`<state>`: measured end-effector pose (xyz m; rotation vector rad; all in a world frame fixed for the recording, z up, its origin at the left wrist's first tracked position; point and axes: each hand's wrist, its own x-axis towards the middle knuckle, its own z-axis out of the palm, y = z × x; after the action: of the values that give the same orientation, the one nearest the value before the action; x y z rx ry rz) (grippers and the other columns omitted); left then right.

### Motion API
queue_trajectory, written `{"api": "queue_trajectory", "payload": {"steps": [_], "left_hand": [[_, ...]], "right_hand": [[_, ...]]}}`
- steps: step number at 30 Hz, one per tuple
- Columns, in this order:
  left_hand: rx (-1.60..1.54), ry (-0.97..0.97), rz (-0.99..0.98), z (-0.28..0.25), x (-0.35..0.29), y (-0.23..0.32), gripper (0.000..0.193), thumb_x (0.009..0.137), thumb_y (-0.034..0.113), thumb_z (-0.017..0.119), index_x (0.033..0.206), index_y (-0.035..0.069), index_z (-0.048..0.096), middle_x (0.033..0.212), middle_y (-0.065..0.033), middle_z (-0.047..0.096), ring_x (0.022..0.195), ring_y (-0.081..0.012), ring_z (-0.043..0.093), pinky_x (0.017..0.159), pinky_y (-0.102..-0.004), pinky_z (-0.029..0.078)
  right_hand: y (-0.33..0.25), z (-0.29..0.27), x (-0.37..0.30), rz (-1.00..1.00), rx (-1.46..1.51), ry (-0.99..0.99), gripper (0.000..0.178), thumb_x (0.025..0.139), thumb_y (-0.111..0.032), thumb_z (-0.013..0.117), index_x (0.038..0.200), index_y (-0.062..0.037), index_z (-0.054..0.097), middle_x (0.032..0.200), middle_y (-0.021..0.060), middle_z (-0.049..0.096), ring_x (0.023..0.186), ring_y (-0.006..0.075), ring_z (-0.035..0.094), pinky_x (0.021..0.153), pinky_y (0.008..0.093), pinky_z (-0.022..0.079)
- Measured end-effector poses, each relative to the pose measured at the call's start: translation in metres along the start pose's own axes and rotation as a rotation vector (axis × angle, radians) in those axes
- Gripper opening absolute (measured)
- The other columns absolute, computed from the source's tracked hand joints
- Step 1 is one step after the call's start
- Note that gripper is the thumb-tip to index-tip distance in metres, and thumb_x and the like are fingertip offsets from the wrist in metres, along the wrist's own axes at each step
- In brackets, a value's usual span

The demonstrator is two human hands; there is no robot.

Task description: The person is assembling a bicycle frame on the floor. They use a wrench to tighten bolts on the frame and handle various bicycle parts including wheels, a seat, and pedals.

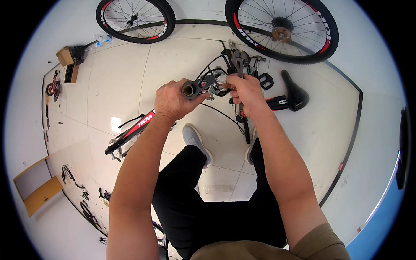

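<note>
Nearest, the person: seen from above, black trousers, two grey shoes (pixel 196 139) planted on the pale tiled floor (pixel 312 143), bare forearms reaching forward.
Left hand (pixel 172 100): wrapped tight around a dark metal bicycle stem and handlebar end (pixel 196 88), its open tube mouth facing the camera.
Right hand (pixel 246 90): closed around the shaft of a grey adjustable wrench (pixel 239 60), whose head rises above the knuckles; black cables (pixel 207 69) loop between the two hands.
Where the part is: held in the air over the floor, just ahead of the shoes, between both hands.
Doing it well, as a judgement: the left hand should brace the stem dead steady while the wrench sits square and fully on the fastener, turned in short pulls so the jaws do not slip or snag a cable.
Just beyond: a black, red and white bicycle frame (pixel 138 126) lying on the floor to the left; one black saddle (pixel 294 93) and one black pedal (pixel 265 80) to the right.
Farthest: two black spoked wheels with red rim markings, one upper left (pixel 135 19), one upper right (pixel 281 28) carrying a sprocket cluster.
Edges: one cardboard box (pixel 65 56) far left, small parts scattered at lower left, too small to count.
</note>
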<state>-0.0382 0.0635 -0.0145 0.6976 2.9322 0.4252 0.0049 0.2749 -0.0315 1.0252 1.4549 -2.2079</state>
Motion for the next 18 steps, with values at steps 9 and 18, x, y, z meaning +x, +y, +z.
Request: {"api": "queue_trajectory", "payload": {"steps": [9,18], "left_hand": [[-0.011,-0.088,-0.080,-0.001,0.002,0.002,0.049,0.069,0.063,0.078,0.086,0.017,0.072,0.074,-0.0056,0.069,0.073,-0.0259,0.067,0.070,-0.0385,0.055],[0.001,-0.080,-0.077,-0.002,0.001,0.002,0.049,0.069,0.062,0.078,0.086,0.017,0.072,0.072,-0.0055,0.068,0.073,-0.0261,0.067,0.068,-0.0389,0.055]], "right_hand": [[0.007,0.002,0.002,-0.112,-0.153,0.020,0.018,0.082,-0.008,0.068,0.099,-0.0028,0.067,0.076,0.0015,0.064,0.056,0.0036,0.043,0.047,0.0209,0.030],[0.000,0.003,0.000,-0.011,-0.178,0.051,0.018,0.086,-0.017,0.070,0.097,-0.0026,0.066,0.077,0.0030,0.066,0.055,0.0032,0.043,0.046,0.0231,0.032]]}}
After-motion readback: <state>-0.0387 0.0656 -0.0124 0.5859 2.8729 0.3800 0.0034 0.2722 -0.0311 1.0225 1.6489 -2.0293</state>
